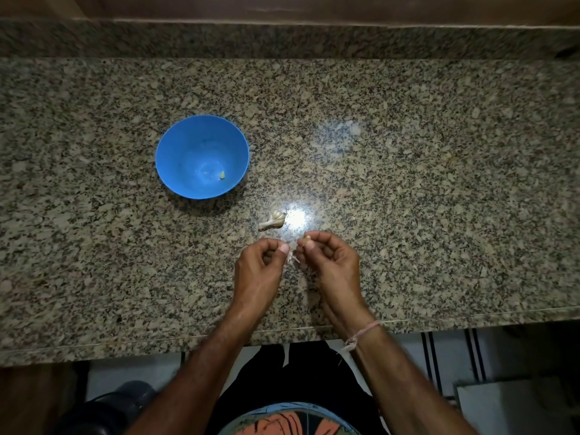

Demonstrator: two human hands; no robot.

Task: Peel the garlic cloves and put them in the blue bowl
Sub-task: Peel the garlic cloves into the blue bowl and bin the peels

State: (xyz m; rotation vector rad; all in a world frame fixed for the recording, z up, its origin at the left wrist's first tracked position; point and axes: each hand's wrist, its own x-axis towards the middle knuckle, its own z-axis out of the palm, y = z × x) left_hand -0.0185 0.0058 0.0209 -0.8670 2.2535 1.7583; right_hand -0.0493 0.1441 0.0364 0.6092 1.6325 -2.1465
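Note:
A blue bowl stands on the granite counter, left of centre, with one small peeled clove lying near its bottom. A partial garlic bulb lies on the counter just beyond my hands. My right hand pinches a garlic clove between thumb and fingertips. My left hand has its fingers curled and pinches a strip of papery skin that hangs between the two hands. Both hands hover close together above the counter's near part.
The speckled granite counter runs wide, with a raised back ledge at the far side and its front edge near my body. A bright light glare sits beside the bulb.

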